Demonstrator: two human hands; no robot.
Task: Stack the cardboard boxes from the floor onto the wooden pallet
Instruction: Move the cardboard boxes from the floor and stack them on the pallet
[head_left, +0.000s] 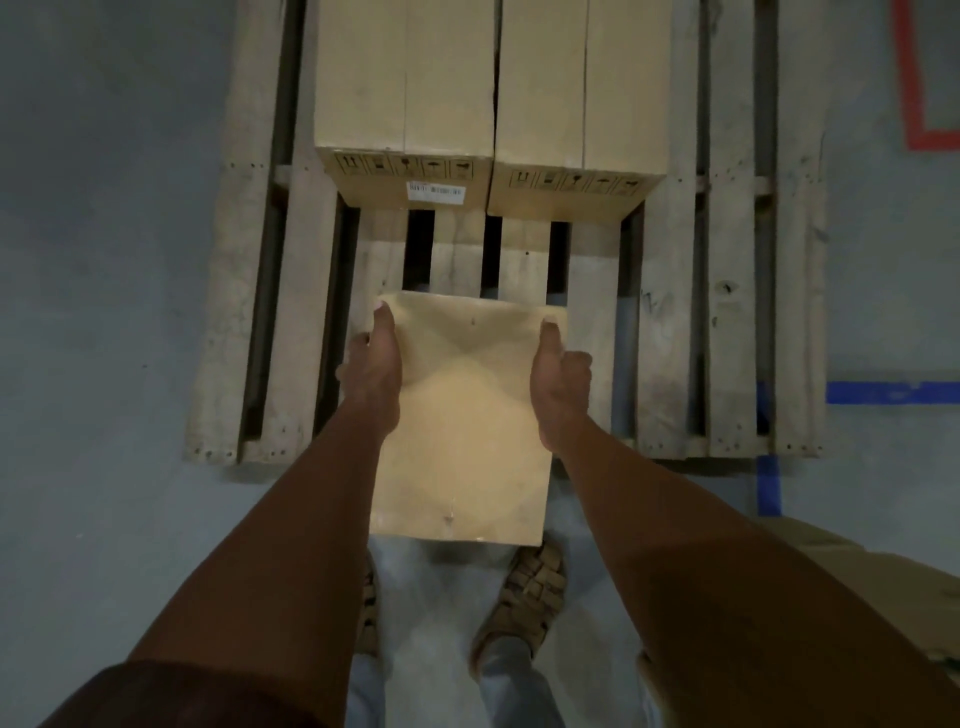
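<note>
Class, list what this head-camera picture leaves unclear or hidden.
- Far ends of the two boxes on the pallet: cut off by the top edge.
- Barcode label text: too small and blurred.
- Fingers of the left hand and right hand: hidden by the held box.
- Floor boxes: cut by the right edge.
</note>
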